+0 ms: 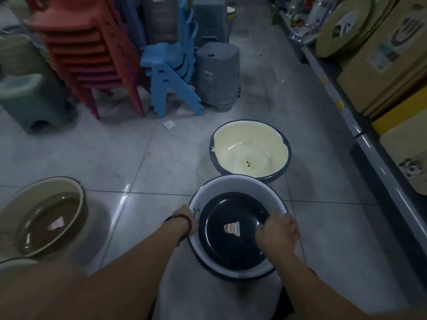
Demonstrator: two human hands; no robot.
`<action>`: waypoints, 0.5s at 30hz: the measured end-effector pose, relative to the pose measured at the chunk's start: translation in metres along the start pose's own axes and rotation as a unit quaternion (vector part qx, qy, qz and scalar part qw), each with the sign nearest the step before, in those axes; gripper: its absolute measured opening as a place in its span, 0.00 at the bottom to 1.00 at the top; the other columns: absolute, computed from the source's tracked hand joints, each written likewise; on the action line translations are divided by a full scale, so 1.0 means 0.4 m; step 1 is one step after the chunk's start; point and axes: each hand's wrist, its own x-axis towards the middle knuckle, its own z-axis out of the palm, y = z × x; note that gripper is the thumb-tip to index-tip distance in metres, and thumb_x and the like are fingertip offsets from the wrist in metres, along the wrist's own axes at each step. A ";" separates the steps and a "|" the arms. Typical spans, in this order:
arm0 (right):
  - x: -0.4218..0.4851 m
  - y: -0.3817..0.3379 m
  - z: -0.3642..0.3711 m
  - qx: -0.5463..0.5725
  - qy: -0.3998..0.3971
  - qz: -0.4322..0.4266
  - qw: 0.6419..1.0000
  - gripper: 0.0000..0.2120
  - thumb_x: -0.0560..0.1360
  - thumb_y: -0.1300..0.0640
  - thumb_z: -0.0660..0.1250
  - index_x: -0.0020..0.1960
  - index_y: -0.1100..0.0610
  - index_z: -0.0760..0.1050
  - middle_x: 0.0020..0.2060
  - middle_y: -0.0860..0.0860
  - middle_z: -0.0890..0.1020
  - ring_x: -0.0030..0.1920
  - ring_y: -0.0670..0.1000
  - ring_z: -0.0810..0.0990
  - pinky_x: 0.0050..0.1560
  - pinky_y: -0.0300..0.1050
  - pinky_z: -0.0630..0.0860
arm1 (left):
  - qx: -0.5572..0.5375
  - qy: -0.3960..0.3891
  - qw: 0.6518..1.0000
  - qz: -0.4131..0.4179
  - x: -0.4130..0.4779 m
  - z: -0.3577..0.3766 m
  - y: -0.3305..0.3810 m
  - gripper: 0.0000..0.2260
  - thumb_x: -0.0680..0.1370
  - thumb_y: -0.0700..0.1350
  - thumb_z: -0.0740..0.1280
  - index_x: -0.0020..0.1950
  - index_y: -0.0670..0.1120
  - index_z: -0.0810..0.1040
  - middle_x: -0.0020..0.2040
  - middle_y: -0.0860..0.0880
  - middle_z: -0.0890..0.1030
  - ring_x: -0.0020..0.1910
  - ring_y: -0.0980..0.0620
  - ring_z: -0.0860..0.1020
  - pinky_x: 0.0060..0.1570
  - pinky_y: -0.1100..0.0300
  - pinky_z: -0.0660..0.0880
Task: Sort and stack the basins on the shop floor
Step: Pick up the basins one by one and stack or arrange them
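The left hand [186, 219] is curled over the left rim of a white basin [233, 184] in the lower centre of the frame, with a dark bead bracelet [188, 229] on its wrist. The right hand [278, 232] is at the opposite side. Its fingers bend over the right edge of a dark basin [221, 211] and its thumb lies on that basin's dark surface, so it pinches the edge. The dark basin sits inside the white one and has a small sticker [231, 229] near its middle. I cannot tell whether it is upright or upside down.

Just above them in the frame, a cream basin [249, 139] with a dark outer wall stands upright on the tiled floor [138, 162], very close to the white basin's far rim. At the lower left, well apart from these, is a tan basin [46, 192] with a pale label [57, 224] in its bottom.

A scrap of paper [169, 124] lies on the floor above centre. Across the upper left are green stools [30, 98], a tall stack of red chairs [92, 54], blue step stools [168, 72] and stacked grey stools [217, 75]. Along the right edge runs a shelf [360, 135] carrying cardboard boxes [381, 72] and round trays [342, 31].
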 end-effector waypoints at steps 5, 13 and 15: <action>-0.109 -0.227 0.003 0.187 -0.115 -0.144 0.965 0.13 0.82 0.52 0.61 0.63 0.57 0.76 0.59 0.56 0.81 0.60 0.59 0.80 0.60 0.50 0.76 | 0.224 -0.041 0.967 0.115 -0.124 -0.170 -0.065 0.22 0.80 0.47 0.68 0.74 0.50 0.72 0.68 0.45 0.76 0.59 0.44 0.80 0.48 0.56 0.79; -0.451 -0.569 0.204 0.347 -0.316 -0.176 0.865 0.06 0.76 0.53 0.69 0.50 0.54 0.81 0.46 0.52 0.84 0.45 0.54 0.84 0.45 0.47 0.79 | 0.012 0.136 0.990 0.039 -0.254 -0.439 -0.526 0.10 0.76 0.49 0.69 0.56 0.54 0.82 0.53 0.49 0.82 0.44 0.47 0.84 0.50 0.50 0.83; -0.492 -0.637 0.264 0.378 -0.379 -0.119 0.837 0.07 0.76 0.55 0.68 0.49 0.57 0.81 0.44 0.56 0.83 0.39 0.56 0.83 0.36 0.47 0.76 | -0.030 0.211 0.977 -0.008 -0.246 -0.441 -0.636 0.05 0.76 0.48 0.68 0.49 0.52 0.82 0.53 0.47 0.83 0.52 0.45 0.82 0.57 0.53 0.79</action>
